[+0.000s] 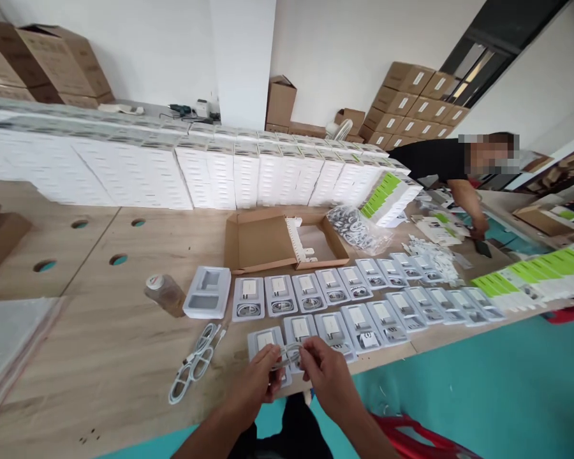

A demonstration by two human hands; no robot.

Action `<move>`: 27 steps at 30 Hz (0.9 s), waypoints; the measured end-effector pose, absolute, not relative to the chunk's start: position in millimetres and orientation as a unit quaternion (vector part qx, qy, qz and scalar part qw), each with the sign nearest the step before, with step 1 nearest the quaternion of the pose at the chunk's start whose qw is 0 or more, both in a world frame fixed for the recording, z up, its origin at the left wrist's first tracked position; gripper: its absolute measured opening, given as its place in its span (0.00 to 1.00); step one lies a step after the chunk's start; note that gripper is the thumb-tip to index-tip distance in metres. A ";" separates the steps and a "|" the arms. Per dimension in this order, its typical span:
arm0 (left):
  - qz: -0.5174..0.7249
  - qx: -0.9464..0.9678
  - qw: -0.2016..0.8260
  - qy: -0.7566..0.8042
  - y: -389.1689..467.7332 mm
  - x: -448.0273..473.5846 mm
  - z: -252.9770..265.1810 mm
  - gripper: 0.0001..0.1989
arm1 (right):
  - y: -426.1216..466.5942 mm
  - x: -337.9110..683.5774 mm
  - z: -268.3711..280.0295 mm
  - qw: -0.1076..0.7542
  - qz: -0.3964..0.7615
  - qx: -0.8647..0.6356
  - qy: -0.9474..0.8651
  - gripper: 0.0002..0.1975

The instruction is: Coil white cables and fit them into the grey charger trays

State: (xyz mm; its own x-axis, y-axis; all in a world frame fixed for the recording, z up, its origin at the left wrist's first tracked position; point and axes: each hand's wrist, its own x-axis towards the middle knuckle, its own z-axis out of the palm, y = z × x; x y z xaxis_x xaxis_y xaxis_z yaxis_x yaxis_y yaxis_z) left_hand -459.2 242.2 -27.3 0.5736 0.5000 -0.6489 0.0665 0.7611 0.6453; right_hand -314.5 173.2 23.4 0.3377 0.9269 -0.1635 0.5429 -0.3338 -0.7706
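Observation:
A coiled grey-white charging cable point(291, 354) is held between my two hands, over the nearest plastic trays. My left hand point(263, 373) grips the coil's left side, and my right hand point(323, 366) pinches its right end. Beneath them lies a white tray point(253, 344) with a charger block point(266, 338) in it; my hands hide part of this tray and its neighbour. Two rows of similar trays point(281, 294) run to the right, the back row holding charger blocks and coiled cables. Left of my hands, more coiled cables point(196, 363) rest on the table.
Empty stacked trays point(208, 292) stand beside a plastic jar point(164, 294). Behind the rows are an open cardboard box point(263, 245) and a bag of cables point(356, 226). White boxes point(210, 175) form a wall along the back. At right, a person point(430, 162) reaches over the table.

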 end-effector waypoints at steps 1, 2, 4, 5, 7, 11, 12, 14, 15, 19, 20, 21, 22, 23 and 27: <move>0.134 0.312 0.832 0.438 241.6 -458.6 -26.7 0.22 | 173.5 -317.1 19.7 0.343 0.323 -0.751 -0.463 0.11; 0.134 0.311 0.835 0.435 241.1 -457.8 -25.8 0.22 | 173.6 -318.9 16.3 0.369 0.333 -0.745 -0.445 0.12; 0.128 0.316 0.835 0.432 240.4 -456.0 -23.2 0.22 | 172.8 -321.0 10.1 0.412 0.350 -0.732 -0.415 0.13; 0.125 0.320 0.835 0.430 240.1 -455.4 -21.7 0.22 | 172.1 -321.7 7.2 0.434 0.361 -0.723 -0.398 0.14; 0.121 0.326 0.837 0.422 239.7 -454.8 -18.7 0.22 | 169.5 -323.7 1.6 0.482 0.390 -0.700 -0.354 0.15; 0.097 0.316 0.858 0.394 240.9 -454.8 -12.8 0.22 | 160.4 -331.1 -5.5 0.553 0.409 -0.671 -0.277 0.17; 0.085 0.310 0.863 0.389 241.7 -454.5 -11.6 0.22 | 157.7 -332.8 -5.5 0.555 0.385 -0.683 -0.278 0.17; 0.073 0.302 0.869 0.386 243.1 -453.5 -10.2 0.23 | 152.5 -334.9 -3.8 0.539 0.308 -0.719 -0.311 0.16; 0.073 0.300 0.870 0.384 243.3 -452.7 -9.8 0.23 | 150.5 -335.3 -2.4 0.528 0.277 -0.732 -0.330 0.15; 0.089 0.288 0.883 0.360 239.7 -449.1 -9.0 0.22 | 149.5 -335.8 0.6 0.561 0.350 -0.697 -0.276 0.17; 0.091 0.286 0.886 0.353 238.3 -448.4 -9.0 0.22 | 151.0 -336.1 0.1 0.579 0.388 -0.674 -0.243 0.18; 0.094 0.286 0.889 0.346 237.1 -447.8 -9.2 0.21 | 152.7 -336.4 -0.9 0.589 0.416 -0.657 -0.219 0.19; 0.099 0.287 0.890 0.340 236.3 -447.7 -9.8 0.21 | 154.6 -336.7 -2.3 0.589 0.430 -0.651 -0.212 0.19; 0.105 0.289 0.890 0.337 235.9 -448.0 -11.0 0.21 | 156.3 -336.7 -4.0 0.577 0.426 -0.660 -0.223 0.19; 0.130 0.334 0.865 0.352 241.8 -454.5 -21.1 0.20 | 158.4 -334.5 -11.3 0.438 0.256 -0.769 -0.390 0.15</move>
State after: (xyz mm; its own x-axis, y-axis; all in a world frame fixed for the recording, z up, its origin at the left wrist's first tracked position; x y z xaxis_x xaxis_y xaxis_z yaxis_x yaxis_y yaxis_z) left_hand -454.5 241.8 -21.1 0.7190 0.4591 -0.5217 0.0105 0.7435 0.6687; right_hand -334.5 158.4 -11.3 0.5651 0.8235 -0.0514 0.3760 -0.3124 -0.8724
